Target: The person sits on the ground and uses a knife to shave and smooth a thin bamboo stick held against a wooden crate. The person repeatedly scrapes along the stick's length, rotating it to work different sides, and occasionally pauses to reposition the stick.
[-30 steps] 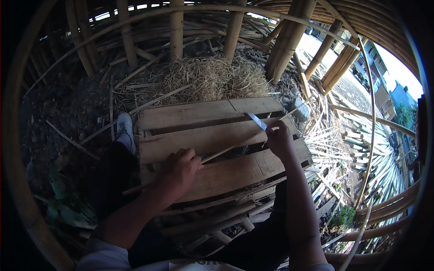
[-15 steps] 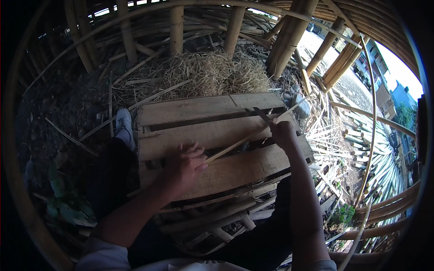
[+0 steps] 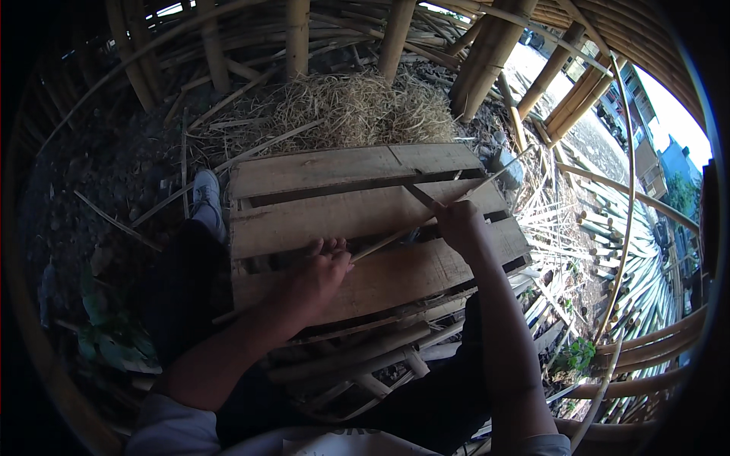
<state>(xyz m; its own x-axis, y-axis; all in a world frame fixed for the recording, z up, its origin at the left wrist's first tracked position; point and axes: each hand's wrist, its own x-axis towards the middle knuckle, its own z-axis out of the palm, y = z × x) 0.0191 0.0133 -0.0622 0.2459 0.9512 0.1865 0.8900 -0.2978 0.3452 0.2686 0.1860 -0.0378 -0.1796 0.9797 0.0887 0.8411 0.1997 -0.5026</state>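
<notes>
One knife (image 3: 420, 196), gripped by my right fingers (image 3: 449, 213), moved toward eight o'clock, leaving less strip (image 3: 384, 244) before my left fingers (image 3: 335, 254) pinching it.

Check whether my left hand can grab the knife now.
Probably not easily: your left hand is at the thin strip, and your right hand holds the knife, only its blade showing.
</notes>
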